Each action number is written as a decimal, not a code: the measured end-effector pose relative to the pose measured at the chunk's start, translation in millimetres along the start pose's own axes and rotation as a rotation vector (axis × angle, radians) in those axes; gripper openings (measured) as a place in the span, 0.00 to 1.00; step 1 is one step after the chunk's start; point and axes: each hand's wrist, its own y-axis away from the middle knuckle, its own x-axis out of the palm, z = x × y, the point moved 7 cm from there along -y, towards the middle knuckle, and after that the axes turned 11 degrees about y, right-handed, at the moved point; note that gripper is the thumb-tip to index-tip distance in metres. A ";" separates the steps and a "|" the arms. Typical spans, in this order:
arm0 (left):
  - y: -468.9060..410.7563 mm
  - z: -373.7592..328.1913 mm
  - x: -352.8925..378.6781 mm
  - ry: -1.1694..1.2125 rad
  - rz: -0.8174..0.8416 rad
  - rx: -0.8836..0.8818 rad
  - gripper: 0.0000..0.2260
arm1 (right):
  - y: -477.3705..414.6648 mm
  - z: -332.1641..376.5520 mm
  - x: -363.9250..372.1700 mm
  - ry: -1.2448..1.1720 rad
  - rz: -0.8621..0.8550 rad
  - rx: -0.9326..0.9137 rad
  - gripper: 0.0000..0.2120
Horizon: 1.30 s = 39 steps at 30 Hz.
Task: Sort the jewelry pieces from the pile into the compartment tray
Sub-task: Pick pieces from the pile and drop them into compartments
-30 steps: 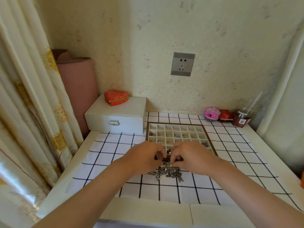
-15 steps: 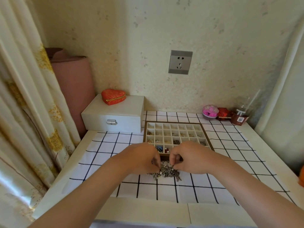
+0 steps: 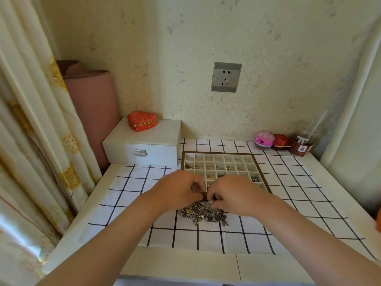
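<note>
Both of your forearms reach in from the lower corners and converge at the middle of the checked tablecloth (image 3: 288,182). Your left hand (image 3: 177,190) and right hand (image 3: 235,195) are together, knuckles up and backs toward the camera, with the fingers curled inward so the tips nearly meet. They come together over the far edge of the pile (image 3: 203,214), a tangle of silver and dark chains and beads lying on the cloth just in front of you. Each hand's thumb and fingertips pinch at strands on top of that pile. Which single piece you have hold of is hidden under your fingers.

The compartment tray (image 3: 218,152) lies just beyond your hands, its near edge covered by them. Several of its cells hold small pieces, and the back row looks bare. A white box (image 3: 148,141) sits to the tray's left, with a red heart-shaped case (image 3: 142,120) on top.
</note>
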 end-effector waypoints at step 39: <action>-10.8 23.8 -39.1 1.075 -0.089 -0.338 0.11 | -32.3 -27.1 -16.5 -1.508 -0.139 0.321 0.16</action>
